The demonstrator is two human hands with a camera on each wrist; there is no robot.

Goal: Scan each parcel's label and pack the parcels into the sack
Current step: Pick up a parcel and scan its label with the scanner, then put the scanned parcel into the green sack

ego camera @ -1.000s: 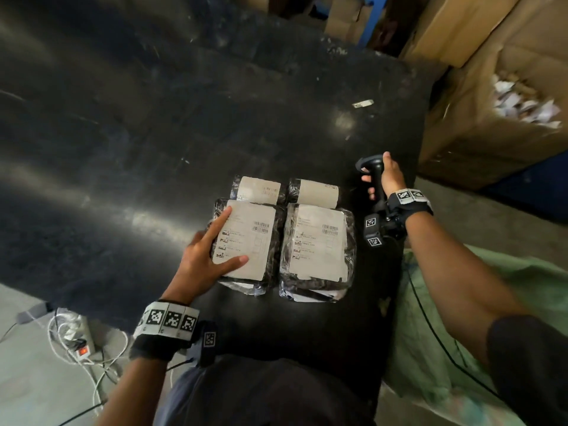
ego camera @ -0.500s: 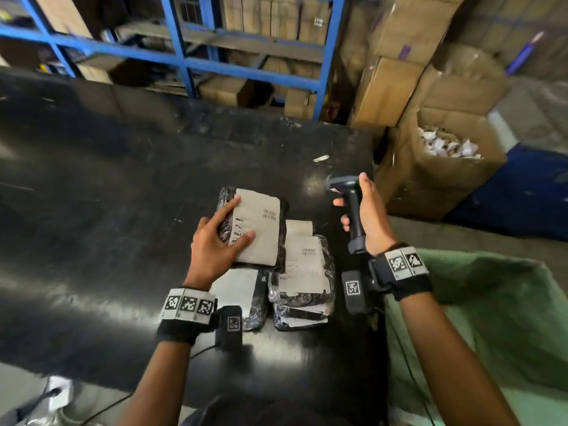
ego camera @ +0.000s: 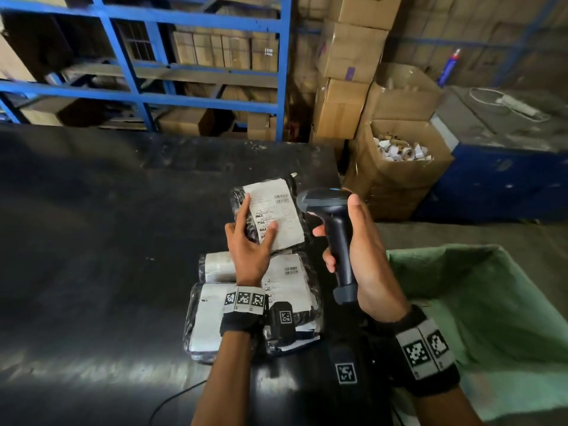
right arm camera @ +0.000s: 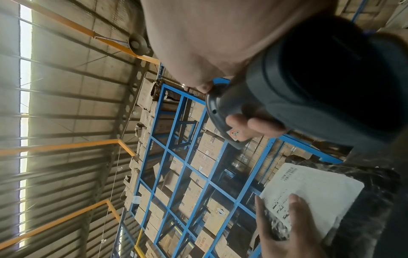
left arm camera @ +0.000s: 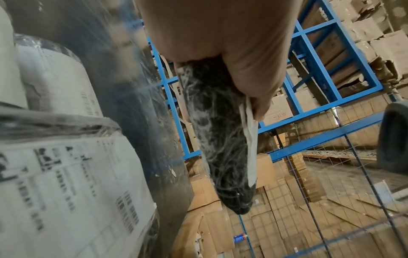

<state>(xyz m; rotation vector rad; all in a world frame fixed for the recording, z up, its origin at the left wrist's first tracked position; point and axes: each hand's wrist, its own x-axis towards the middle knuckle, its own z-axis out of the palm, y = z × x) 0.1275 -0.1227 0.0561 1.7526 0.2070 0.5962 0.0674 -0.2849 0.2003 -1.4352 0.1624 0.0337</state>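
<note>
My left hand (ego camera: 250,247) is pinching a lifted parcel (ego camera: 270,216) by its label (ego camera: 278,215). My right hand (ego camera: 361,256) is gripping the scanner (ego camera: 335,229) just beside it.

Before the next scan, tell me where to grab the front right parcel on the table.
Take the front right parcel by its near short edge, coming from the person's side with the left hand. It lies flat, label up, barcode towards the far end, so a near-edge pinch probably keeps fingers off it for the scanner.

Head view looks down; wrist views look up, all 3 sharing the held parcel (ego camera: 270,215).
</note>
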